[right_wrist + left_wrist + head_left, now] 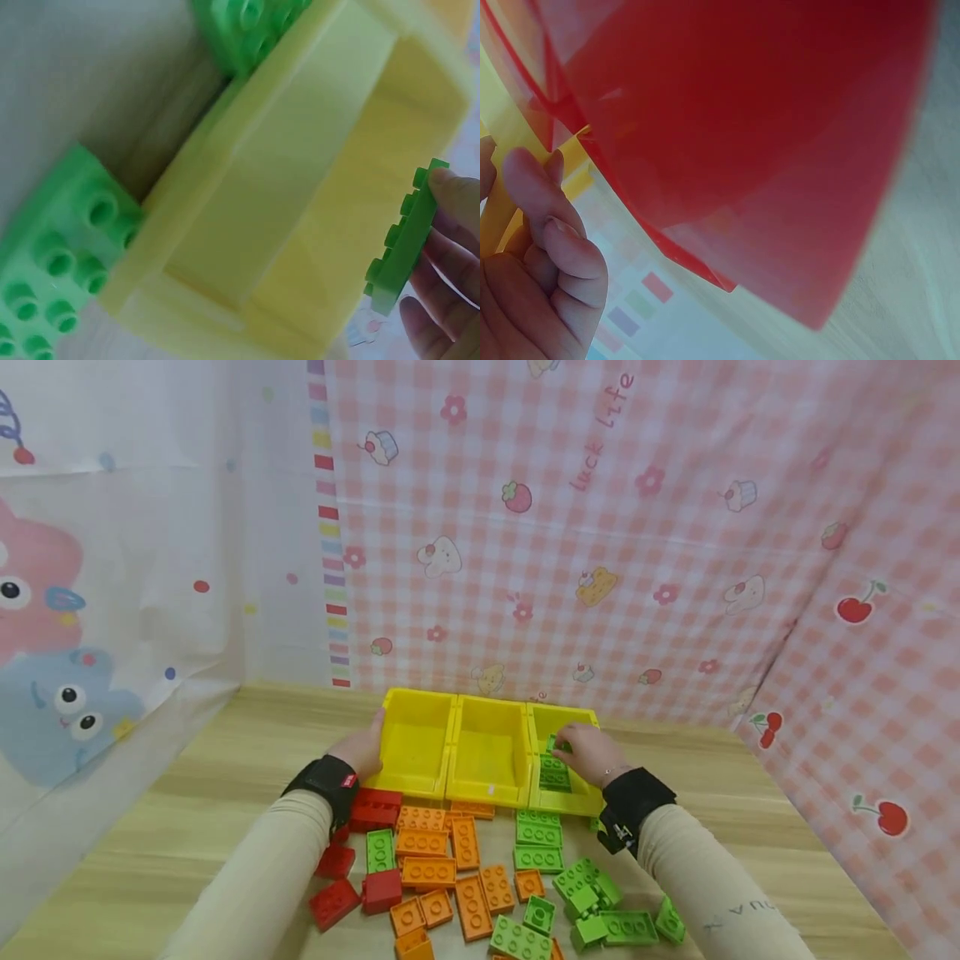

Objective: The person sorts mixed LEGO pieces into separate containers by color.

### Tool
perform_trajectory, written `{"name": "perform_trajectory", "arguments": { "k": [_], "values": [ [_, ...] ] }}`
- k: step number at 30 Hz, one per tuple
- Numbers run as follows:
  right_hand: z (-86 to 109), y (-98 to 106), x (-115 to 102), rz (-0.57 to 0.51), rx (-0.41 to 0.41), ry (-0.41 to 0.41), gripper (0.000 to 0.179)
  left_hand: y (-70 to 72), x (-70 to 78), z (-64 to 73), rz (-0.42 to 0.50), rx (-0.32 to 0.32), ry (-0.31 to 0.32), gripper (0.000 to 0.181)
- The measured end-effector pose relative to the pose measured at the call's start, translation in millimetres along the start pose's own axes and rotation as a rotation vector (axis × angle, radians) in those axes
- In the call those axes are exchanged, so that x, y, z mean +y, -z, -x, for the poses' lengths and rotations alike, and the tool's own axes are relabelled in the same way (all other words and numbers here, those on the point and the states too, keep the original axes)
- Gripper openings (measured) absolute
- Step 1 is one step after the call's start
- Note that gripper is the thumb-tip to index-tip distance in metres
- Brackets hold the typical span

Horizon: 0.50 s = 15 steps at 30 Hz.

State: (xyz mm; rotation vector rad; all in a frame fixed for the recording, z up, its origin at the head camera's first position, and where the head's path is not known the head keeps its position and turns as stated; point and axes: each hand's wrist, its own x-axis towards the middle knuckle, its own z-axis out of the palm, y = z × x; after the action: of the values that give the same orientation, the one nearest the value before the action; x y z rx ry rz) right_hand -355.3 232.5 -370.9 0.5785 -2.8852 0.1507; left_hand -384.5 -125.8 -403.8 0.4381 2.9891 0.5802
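A yellow bin [489,794] with three compartments stands at the back of the table. My left hand [362,752] holds its left edge; in the left wrist view, the fingers [570,255] curl beside the yellow rim. Over the right compartment, my right hand [594,752] pinches a green toy building brick [409,240] between thumb and fingers, its studs facing the bin. More green bricks [554,774] show inside that compartment, below the fingertips. The left and middle compartments show bare yellow floors. A blurred red brick [780,150] fills much of the left wrist view.
Loose bricks lie in front of the bin: red ones [334,903] at left, orange ones [428,872] in the middle, green ones [538,858] at right. One green brick [380,851] lies among the red and orange. A pink checked cloth [525,568] hangs behind.
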Motion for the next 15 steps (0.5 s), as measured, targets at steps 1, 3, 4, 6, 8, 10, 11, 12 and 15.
{"name": "perform_trajectory", "arguments": {
  "k": [1,3,4,6,8,10,11,12,15],
  "values": [
    [-4.7,-2.5,0.7,0.027,-0.009,-0.013,0.011,-0.5,-0.7,0.9,0.004,0.003,-0.002,0.082],
    [-13.4,-8.0,2.5,0.077,-0.024,-0.021,0.011,-0.9,-1.1,2.3,0.015,0.005,0.0,0.083],
    [-17.4,-10.5,2.9,0.102,-0.03,-0.022,0.011,-0.6,-0.9,2.8,0.016,0.006,0.002,0.083],
    [-24.9,-16.0,3.8,0.154,-0.038,-0.013,0.011,-0.5,-0.5,3.4,0.012,0.003,0.006,0.083],
    [-31.6,-22.2,4.9,0.205,-0.038,0.008,0.01,-0.4,0.2,3.7,0.014,0.002,0.01,0.084],
    [-37.3,-27.6,5.2,0.246,-0.028,0.032,0.011,-0.9,0.3,3.4,0.013,0.007,0.008,0.084],
    [-39.8,-30.2,5.2,0.262,-0.021,0.047,0.01,-1.3,0.2,2.9,0.01,0.009,0.007,0.084],
    [-42.0,-32.5,4.9,0.271,-0.017,0.055,0.009,-1.9,-0.2,2.5,0.005,0.013,0.002,0.084],
    [-47.3,-38.0,3.6,0.294,-0.019,0.07,0.005,-2.8,-1.5,1.9,-0.007,0.028,-0.008,0.084]
  ]
}}
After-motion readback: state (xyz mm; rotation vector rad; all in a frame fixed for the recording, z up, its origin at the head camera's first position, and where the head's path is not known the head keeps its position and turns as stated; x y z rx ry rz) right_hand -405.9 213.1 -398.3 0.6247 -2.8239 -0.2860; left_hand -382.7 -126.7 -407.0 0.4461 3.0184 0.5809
